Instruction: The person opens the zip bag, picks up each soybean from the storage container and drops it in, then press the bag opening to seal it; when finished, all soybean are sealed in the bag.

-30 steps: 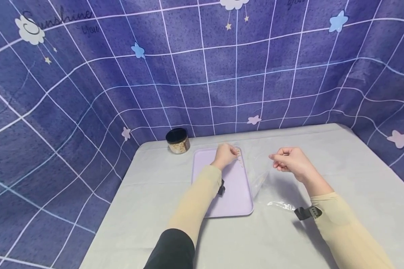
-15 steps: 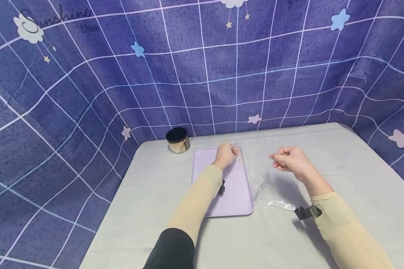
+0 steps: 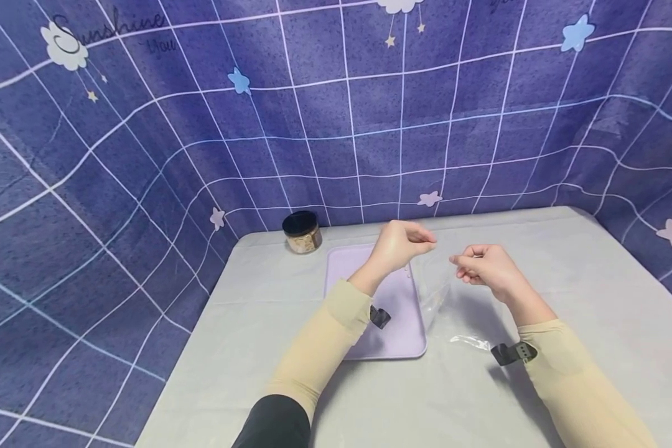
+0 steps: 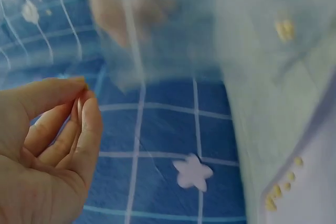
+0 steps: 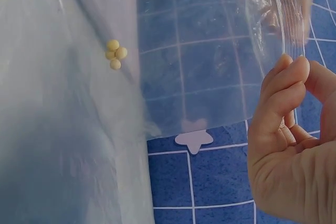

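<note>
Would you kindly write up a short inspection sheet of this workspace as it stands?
Surface: table under pale grey cloth.
Job's things: clear plastic bag holding a few yellow beads; lilac tray with more beads by its edge.
Clutter: black-lidded jar at the back.
Hands: left hand raised over the tray, fingers pinched; right hand pinching the bag's top edge.
Cables: nothing seen.
Surroundings: blue grid backdrop with stars.

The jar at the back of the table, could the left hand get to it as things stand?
Probably yes. The jar stands alone behind the tray, nothing between it and the left hand, though that hand's fingertips are pinched together, possibly on something small.
</note>
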{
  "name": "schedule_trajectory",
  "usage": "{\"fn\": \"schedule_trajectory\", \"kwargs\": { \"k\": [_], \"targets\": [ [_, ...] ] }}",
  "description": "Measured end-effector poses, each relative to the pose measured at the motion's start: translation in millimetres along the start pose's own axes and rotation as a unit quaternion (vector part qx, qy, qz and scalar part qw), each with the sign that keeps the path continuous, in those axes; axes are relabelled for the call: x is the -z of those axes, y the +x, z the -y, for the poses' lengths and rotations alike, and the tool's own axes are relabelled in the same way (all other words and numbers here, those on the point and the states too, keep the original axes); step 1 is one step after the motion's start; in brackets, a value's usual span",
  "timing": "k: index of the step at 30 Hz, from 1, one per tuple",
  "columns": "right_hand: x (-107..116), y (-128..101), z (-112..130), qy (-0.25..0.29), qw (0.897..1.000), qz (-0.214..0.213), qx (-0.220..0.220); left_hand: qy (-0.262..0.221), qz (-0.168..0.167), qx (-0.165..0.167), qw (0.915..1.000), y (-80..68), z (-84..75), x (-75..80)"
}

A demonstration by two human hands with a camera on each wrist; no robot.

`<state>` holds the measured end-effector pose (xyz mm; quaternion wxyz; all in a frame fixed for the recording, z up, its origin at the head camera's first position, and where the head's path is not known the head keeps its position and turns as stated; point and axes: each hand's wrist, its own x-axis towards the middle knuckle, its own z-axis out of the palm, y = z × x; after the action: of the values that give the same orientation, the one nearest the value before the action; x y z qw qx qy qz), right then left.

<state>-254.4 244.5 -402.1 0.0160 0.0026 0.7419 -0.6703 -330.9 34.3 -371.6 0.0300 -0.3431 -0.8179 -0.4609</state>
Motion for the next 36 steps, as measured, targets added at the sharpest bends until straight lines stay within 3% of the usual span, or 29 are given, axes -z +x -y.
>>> {"fn": "schedule_trajectory", "kwargs": {
  "k": [4, 9, 12, 15, 18, 21, 25, 29, 36],
  "targets": [
    [3, 1, -1, -0.001, 1.0, -0.002, -0.005, -0.002, 0.031, -0.016, 0.9994, -6.7, -16.1, -7.5],
    [3, 0, 0, 0.003, 1.0, -0.004, -0.004, 0.026, 0.044, -0.018, 0.9985, -10.3, -15.7, -19.2],
    [4, -2, 1, 0.002, 1.0, -0.005, -0.002, 0.026, 0.03, -0.016, 0.9991, -9.8, -12.6, -19.9],
    [4, -3, -1, 0.002, 1.0, -0.008, 0.001, 0.019, -0.009, -0.008, 0.9998, -3.3, -4.8, -14.4],
    [4, -4, -2, 0.003, 1.0, -0.01, 0.002, 0.042, -0.046, 0.021, 0.9979, 9.3, 13.5, -7.5],
    [4, -4, -3, 0.004, 1.0, -0.011, 0.001, 0.082, -0.051, 0.067, 0.9931, 20.5, 42.0, -4.5],
    [5, -5, -2, 0.001, 1.0, -0.013, 0.0, 0.109, -0.01, 0.119, 0.9868, 27.1, 79.8, -7.4],
    [3, -5, 0, 0.003, 1.0, -0.014, 0.0, 0.126, 0.026, 0.139, 0.9819, 27.2, 106.2, -14.1],
    [3, -5, 3, 0.009, 1.0, -0.011, 0.003, 0.148, 0.056, 0.138, 0.9777, 24.8, 123.5, -24.8]
  ]
}}
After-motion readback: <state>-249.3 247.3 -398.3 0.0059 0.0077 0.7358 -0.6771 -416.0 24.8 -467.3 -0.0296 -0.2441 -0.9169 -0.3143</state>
